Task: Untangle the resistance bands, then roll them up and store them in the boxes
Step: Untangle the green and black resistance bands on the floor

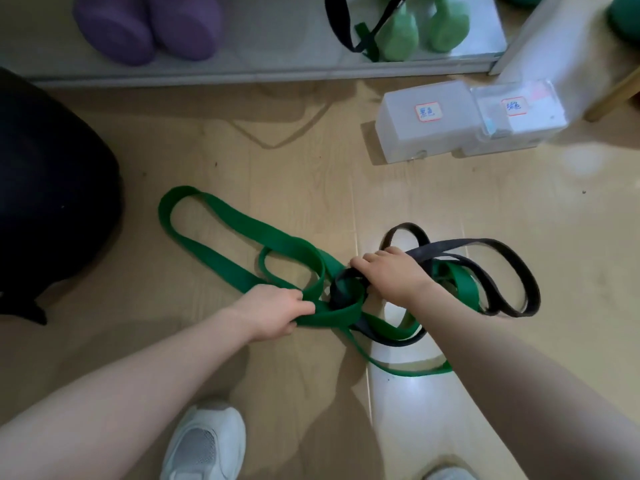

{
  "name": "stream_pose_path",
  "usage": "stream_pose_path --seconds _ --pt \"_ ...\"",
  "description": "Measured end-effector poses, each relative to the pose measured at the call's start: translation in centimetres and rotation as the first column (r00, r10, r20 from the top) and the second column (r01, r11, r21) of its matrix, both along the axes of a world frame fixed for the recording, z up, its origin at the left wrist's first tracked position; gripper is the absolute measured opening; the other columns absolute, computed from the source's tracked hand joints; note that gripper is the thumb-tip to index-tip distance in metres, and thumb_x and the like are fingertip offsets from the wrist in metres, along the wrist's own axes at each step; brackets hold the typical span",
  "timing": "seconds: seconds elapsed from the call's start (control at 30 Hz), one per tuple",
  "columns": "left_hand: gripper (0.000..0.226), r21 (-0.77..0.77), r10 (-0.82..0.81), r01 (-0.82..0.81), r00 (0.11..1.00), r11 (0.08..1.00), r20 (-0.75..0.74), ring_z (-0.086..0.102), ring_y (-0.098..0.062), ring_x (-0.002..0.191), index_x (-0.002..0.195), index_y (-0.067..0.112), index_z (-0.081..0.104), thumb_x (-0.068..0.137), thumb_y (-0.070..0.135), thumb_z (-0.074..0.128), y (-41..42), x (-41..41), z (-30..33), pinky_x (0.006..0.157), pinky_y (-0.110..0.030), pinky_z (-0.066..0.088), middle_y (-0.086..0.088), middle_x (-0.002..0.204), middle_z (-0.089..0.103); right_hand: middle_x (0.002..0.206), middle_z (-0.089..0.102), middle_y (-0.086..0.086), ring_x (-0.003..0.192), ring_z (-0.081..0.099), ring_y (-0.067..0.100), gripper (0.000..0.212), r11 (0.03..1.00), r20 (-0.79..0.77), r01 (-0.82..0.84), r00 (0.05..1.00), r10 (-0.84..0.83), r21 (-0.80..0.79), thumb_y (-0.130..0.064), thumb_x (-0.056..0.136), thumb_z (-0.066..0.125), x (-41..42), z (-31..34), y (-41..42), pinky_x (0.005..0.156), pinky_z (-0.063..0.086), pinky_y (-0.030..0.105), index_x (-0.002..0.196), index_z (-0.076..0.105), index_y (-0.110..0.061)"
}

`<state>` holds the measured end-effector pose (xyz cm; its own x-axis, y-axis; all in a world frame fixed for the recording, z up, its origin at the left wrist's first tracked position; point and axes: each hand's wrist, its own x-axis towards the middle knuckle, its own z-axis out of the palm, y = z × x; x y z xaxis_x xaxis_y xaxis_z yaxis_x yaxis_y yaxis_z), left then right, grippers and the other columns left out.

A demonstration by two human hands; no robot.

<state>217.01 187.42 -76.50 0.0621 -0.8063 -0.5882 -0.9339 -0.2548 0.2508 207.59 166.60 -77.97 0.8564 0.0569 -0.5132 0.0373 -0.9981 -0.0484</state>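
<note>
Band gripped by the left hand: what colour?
Green, gripped by the left hand; clearest in the head view.

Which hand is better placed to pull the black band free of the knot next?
Probably the right hand: its fingers already curl on the black band at the knot, with the black loops on its side. The left hand grips the green band and can anchor it.

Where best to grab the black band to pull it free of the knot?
Judging by the layout, grip the black band on its free loops right of the knot, coming from the right: they lie open on the floor, clear of the green band.
</note>
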Motion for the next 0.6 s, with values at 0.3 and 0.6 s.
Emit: stream_pose_path --seconds 0.3,0.6 --pt "0.039 -0.239 -0.126 0.124 0.992 0.963 0.006 0.052 -0.019 0.078 0.130 0.027 0.048 0.092 0.022 0.040 0.8 -0.6 3.1 0.060 -0.028 0.035 0.000 0.101 0.052 0.096 0.064 0.005 0.086 0.055 0.026 0.031 0.988 -0.032 0.143 0.989 -0.145 -0.056 -0.009 0.093 0.040 -3.4 1.8 0.7 0.075 0.035 0.030 0.124 0.040 -0.017" --pt "0.044 -0.531 -0.177 0.221 0.975 0.818 0.134 0.043 -0.009 0.043 0.116 0.022 0.063 0.079 0.027 0.041 -1.1 0.3 7.3 0.036 -0.016 0.023 0.004 0.072 0.053 0.074 0.064 0.003 0.059 0.052 0.016 0.011 0.232 0.081 0.639 0.257 -0.963 0.733 -0.008 0.094 0.043 -4.1 10.5 -3.1 0.052 0.040 0.023 0.095 0.050 -0.016"
